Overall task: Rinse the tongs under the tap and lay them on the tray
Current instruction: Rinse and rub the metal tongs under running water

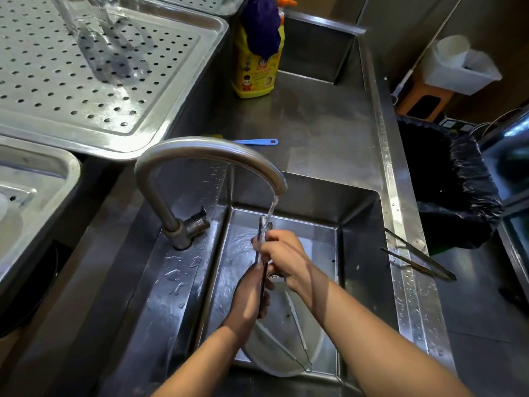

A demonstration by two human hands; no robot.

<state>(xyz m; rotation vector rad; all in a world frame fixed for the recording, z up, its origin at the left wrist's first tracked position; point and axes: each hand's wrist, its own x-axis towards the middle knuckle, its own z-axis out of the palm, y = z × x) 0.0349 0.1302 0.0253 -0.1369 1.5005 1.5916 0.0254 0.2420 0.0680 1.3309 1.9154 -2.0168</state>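
Tray: the perforated stainless-steel draining tray (pixel 43 81) lies well apart from the basin, up and to the left, with no tongs on it; laying them down is left.
Tap: the curved steel gooseneck tap (pixel 206 150) runs over the deep steel sink (pixel 357 253).
Left hand (pixel 252 293): fingers curled round the tongs' lower part.
Right hand (pixel 282 253): fingers pinch the upper part.
Tongs: the slim metal tongs (pixel 261 227) stand nearly upright in the stream; the rinse looks under way.
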